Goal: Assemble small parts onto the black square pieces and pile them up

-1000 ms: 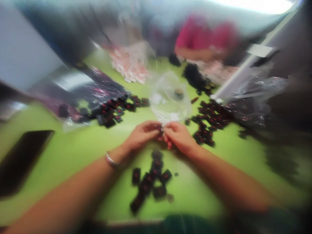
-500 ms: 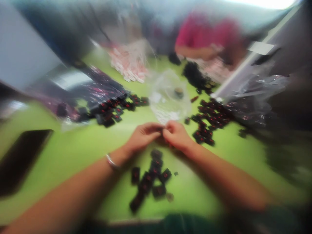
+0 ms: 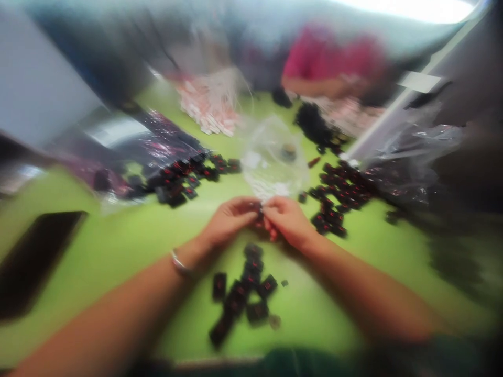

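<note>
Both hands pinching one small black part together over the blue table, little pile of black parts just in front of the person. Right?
Not quite: the table is bright green, not blue, as the head view shows. The rest stands: the left hand and right hand meet on a small black part, though blur hides the exact grip, and a small pile of black parts lies on the near side of them.

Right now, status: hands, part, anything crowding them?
Left hand and right hand meet fingertip to fingertip, pinching a small dark part. Loose black pieces lie just below the wrists. Clear bag right behind the hands.
</note>
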A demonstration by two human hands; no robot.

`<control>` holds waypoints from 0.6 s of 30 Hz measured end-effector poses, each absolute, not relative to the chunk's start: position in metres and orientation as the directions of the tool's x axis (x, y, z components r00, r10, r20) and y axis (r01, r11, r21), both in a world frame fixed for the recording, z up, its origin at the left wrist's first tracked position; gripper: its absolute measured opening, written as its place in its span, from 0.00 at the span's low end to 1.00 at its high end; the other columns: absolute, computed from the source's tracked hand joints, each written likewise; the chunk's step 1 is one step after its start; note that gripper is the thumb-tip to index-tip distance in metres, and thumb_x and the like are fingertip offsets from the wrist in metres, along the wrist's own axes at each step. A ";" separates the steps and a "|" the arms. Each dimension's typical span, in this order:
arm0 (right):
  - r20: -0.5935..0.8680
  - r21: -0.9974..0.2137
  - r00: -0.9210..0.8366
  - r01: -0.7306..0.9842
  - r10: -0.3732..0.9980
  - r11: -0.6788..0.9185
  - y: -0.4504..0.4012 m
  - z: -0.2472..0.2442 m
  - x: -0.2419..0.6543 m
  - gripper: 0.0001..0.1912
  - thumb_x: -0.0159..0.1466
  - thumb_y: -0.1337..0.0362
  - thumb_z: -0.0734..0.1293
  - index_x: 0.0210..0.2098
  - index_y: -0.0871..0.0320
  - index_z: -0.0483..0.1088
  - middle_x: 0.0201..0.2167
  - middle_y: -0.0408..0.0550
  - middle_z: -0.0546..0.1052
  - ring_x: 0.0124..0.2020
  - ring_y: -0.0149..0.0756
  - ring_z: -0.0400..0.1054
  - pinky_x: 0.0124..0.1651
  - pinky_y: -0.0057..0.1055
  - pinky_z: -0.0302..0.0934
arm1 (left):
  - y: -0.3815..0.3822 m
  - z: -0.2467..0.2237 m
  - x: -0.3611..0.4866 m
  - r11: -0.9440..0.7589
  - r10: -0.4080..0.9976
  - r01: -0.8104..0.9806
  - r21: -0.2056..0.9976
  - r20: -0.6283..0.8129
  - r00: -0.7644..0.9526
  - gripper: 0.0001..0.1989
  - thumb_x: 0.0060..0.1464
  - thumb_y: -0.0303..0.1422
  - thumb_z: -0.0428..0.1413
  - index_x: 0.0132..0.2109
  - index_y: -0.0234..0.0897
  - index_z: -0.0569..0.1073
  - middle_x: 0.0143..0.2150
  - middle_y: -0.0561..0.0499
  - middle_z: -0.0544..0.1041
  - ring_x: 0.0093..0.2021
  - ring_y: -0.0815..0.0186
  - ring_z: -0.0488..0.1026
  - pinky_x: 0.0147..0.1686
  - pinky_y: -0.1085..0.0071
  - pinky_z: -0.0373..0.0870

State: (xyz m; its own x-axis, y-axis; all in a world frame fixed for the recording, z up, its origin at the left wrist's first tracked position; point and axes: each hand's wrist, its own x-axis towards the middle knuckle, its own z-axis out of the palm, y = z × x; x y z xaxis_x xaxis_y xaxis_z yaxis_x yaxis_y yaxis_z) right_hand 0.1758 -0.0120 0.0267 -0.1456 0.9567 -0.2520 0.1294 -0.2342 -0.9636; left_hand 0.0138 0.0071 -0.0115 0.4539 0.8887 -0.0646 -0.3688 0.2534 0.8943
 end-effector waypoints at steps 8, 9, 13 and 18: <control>-0.197 -0.922 -0.072 0.352 0.978 -0.160 -0.011 0.026 0.172 0.05 0.54 0.70 0.62 0.25 0.56 0.59 0.11 0.32 0.63 0.10 0.22 0.56 0.11 0.18 0.50 | 0.007 -0.014 0.014 0.141 0.920 -0.238 0.961 -0.038 0.390 0.15 0.44 0.30 0.66 0.42 0.35 0.78 0.39 0.46 0.81 0.36 0.64 0.77 0.44 0.65 0.73; -0.191 -0.923 -0.077 0.353 0.978 -0.153 -0.011 0.026 0.173 0.05 0.54 0.70 0.62 0.25 0.56 0.59 0.11 0.32 0.63 0.09 0.22 0.55 0.11 0.18 0.49 | 0.007 -0.014 0.014 0.140 0.919 -0.235 0.962 -0.038 0.392 0.15 0.44 0.30 0.66 0.42 0.35 0.78 0.39 0.46 0.81 0.36 0.64 0.77 0.43 0.65 0.73; -0.222 -0.966 -0.156 0.169 0.962 -0.195 -0.011 0.025 0.176 0.05 0.57 0.63 0.62 0.27 0.56 0.60 0.11 0.32 0.64 0.08 0.22 0.54 0.10 0.18 0.50 | 0.007 -0.010 0.013 0.233 0.899 -0.351 0.907 -0.063 0.434 0.16 0.45 0.29 0.65 0.44 0.36 0.77 0.36 0.48 0.80 0.32 0.66 0.77 0.38 0.67 0.74; -0.229 -0.973 -0.199 0.064 0.953 -0.221 -0.011 0.026 0.179 0.08 0.57 0.59 0.64 0.29 0.57 0.61 0.12 0.33 0.68 0.09 0.24 0.57 0.11 0.19 0.53 | 0.007 -0.009 0.012 0.287 0.877 -0.409 0.866 -0.066 0.476 0.16 0.46 0.28 0.65 0.44 0.35 0.75 0.35 0.47 0.80 0.31 0.67 0.77 0.36 0.68 0.74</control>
